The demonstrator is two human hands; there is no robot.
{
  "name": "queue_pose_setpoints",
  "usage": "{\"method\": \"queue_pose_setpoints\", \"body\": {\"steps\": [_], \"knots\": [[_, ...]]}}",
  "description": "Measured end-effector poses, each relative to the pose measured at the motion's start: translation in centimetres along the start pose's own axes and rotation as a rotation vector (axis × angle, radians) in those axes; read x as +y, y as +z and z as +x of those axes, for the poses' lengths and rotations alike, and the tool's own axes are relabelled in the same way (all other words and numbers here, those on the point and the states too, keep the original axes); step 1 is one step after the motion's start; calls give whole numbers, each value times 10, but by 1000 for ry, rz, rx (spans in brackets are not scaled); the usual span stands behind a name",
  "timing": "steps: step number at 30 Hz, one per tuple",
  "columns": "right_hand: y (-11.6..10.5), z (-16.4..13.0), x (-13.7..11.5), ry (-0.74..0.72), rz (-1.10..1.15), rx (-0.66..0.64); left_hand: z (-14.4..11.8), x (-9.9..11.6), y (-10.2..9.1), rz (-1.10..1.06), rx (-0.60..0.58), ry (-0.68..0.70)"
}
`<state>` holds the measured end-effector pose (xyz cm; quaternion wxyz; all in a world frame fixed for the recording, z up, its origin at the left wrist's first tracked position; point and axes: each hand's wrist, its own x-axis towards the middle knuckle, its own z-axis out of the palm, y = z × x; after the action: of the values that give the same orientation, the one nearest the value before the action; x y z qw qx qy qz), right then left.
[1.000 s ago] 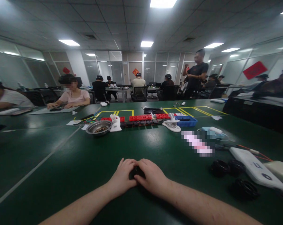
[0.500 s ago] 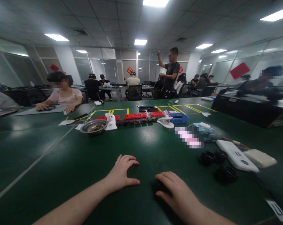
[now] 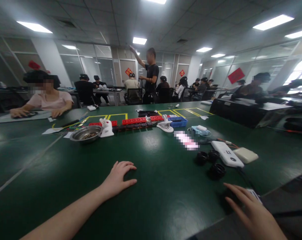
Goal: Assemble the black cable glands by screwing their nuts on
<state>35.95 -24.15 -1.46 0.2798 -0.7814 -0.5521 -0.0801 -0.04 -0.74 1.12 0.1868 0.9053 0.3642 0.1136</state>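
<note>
My left hand [image 3: 118, 178] rests on the green table [image 3: 151, 186], its fingers curved and spread from the thumb, with nothing between them. My right hand [image 3: 251, 208] hovers near the table's right edge, fingers stretched forward and apart; I see nothing held in it, only a dark shadow beside it. Just beyond it lie several black round ring-like pieces [image 3: 218, 170], whose kind I cannot make out. Close by are a white power bank-like device [image 3: 227, 153] with a dark cable and a cream-coloured rounded case [image 3: 246, 155].
Farther back stand a metal bowl [image 3: 78, 135] of small pieces, two white clamp-like stands [image 3: 107, 128] [image 3: 165, 124], a row of red blocks [image 3: 134, 120] and a blue tray [image 3: 178, 122]. A black box [image 3: 236, 111] sits at the right. A person [image 3: 48, 100] works across the table.
My right hand has moved right, from beside my left hand to near the black pieces and table edge. My left hand stays about where it was. The view has turned right.
</note>
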Motion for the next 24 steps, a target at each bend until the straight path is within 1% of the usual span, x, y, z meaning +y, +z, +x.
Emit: {"method": "queue_pose_setpoints", "body": {"steps": [3, 6, 13, 17, 20, 24], "knots": [[-2, 9, 21, 74, -71, 58, 1, -1, 1, 16, -1, -1], [-2, 22, 30, 89, -112, 57, 1, -1, 2, 26, 5, 0], [-8, 60, 34, 38, -290, 24, 1, -1, 2, 29, 20, 7], [-9, 81, 35, 54, -355, -34, 0, -3, 3, 13, 27, 15], [-10, 90, 35, 65, -364, -61, 0, -4, 4, 4, 36, 16], [-9, 93, 40, 81, -392, -83, 0, -2, 3, 0, 30, 21]]}}
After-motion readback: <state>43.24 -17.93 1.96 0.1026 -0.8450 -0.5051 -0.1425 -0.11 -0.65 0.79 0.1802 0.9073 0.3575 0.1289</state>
